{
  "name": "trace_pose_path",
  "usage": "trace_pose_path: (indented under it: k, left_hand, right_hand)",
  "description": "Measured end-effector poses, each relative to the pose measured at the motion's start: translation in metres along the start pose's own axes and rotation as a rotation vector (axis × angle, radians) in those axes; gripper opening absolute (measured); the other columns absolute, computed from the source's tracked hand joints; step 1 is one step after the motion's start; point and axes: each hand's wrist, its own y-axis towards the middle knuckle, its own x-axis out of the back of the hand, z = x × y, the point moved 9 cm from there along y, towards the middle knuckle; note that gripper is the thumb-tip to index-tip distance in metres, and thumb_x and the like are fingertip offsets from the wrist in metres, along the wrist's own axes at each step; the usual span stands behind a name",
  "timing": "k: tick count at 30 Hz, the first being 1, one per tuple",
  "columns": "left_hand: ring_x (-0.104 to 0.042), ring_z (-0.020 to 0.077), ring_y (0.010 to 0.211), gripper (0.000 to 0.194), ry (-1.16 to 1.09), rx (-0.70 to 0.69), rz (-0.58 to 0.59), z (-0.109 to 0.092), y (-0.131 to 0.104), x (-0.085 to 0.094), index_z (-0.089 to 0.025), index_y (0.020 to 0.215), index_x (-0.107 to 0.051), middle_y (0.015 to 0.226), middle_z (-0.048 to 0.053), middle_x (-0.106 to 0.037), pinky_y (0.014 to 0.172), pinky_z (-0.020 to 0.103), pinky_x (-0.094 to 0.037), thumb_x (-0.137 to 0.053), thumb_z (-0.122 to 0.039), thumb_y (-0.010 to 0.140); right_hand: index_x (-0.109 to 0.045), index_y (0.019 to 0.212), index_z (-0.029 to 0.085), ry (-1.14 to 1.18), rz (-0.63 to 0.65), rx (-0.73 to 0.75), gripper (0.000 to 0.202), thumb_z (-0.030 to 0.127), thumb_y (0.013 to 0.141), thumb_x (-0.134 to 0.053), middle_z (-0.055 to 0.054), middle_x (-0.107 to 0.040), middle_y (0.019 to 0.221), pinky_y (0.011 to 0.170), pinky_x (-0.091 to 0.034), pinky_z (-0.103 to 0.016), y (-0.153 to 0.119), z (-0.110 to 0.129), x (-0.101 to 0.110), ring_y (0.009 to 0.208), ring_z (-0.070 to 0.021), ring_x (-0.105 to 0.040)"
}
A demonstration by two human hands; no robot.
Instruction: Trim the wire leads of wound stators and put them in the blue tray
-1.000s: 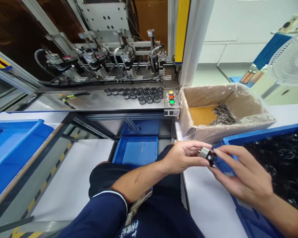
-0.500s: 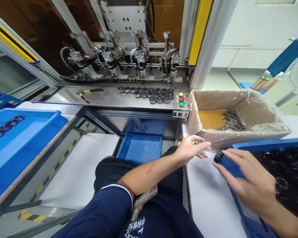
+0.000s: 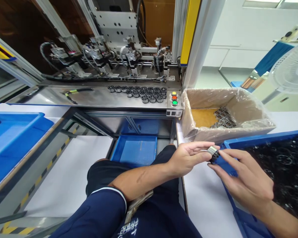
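Above the white tabletop my two hands meet over one small round part. My left hand [image 3: 185, 159] pinches a silver metal ring [image 3: 212, 150] between thumb and fingers. From the other side, my right hand [image 3: 249, 177] grips a black plastic ring piece [image 3: 214, 158] by its edge. The black piece sits against the underside of the metal ring; whether it is seated inside cannot be made out. Close to my right hand is a blue bin [image 3: 238, 142] heaped with black plastic pieces [image 3: 285, 160].
A plastic-lined carton [image 3: 228, 132] behind my hands holds several metal rings [image 3: 223, 118]. Assembled-looking black and silver rings [image 3: 149, 94] stand in rows on the machine ledge, beside push buttons [image 3: 174, 98] and yellow-handled pliers [image 3: 75, 92]. A blue tray [image 3: 22, 132] is at left.
My hands have come together; the black piece now touches the metal ring in my left hand. My left fingers have closed around the ring. The view has turned slightly right.
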Motion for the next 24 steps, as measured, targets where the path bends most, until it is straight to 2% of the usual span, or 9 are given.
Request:
trace_pose_path:
  k: [4,13,17,20,24]
  left_hand:
    - [-0.076,0.0233,0.102,0.052,-0.003,0.03,-0.009,0.003,0.0,0.005,-0.017,0.11,-0.079,0.112,0.012,-0.08,0.099,0.04,-0.057,-0.094,-0.041,0.066]
    - [-0.077,0.0218,0.093,0.057,0.005,0.089,-0.057,0.005,0.0,0.01,-0.016,0.106,-0.08,0.104,0.01,-0.081,0.095,0.039,-0.059,-0.098,-0.04,0.057]
    - [-0.077,0.0234,0.095,0.058,0.005,0.093,-0.063,0.005,0.0,0.012,-0.016,0.106,-0.08,0.108,0.012,-0.081,0.095,0.041,-0.059,-0.098,-0.039,0.056]
    - [-0.078,0.0247,0.093,0.061,0.019,0.129,-0.074,0.008,-0.001,0.013,-0.016,0.109,-0.08,0.103,0.011,-0.081,0.095,0.043,-0.06,-0.099,-0.037,0.055]
    - [-0.078,0.024,0.093,0.059,0.015,0.121,-0.058,0.01,-0.005,0.007,-0.017,0.113,-0.079,0.099,0.009,-0.082,0.098,0.042,-0.06,-0.096,-0.04,0.061]
  right_hand:
    - [-0.067,0.128,0.015,0.005,0.017,-0.002,0.047,0.006,0.084,-0.079,-0.011,-0.07,0.104,0.081,-0.058,-0.033,0.001,0.0,0.0,0.092,-0.0207,-0.07]
    - [-0.067,0.127,0.019,0.038,0.029,-0.022,0.043,0.008,0.087,-0.078,-0.008,-0.069,0.102,0.078,-0.058,-0.031,0.002,-0.002,-0.001,0.089,-0.0189,-0.069]
    - [-0.067,0.127,0.019,0.06,0.056,-0.026,0.042,0.011,0.088,-0.078,-0.008,-0.069,0.104,0.08,-0.058,-0.03,0.001,-0.002,-0.003,0.089,-0.0185,-0.07]
    - [-0.068,0.125,0.018,0.065,0.046,-0.053,0.04,0.009,0.087,-0.077,-0.008,-0.069,0.103,0.08,-0.057,-0.029,0.001,-0.006,-0.002,0.087,-0.0174,-0.07]
    - [-0.066,0.127,0.016,-0.003,0.049,0.035,0.044,0.008,0.086,-0.078,-0.009,-0.07,0.1,0.077,-0.057,-0.032,-0.002,-0.004,-0.004,0.087,-0.0202,-0.07]
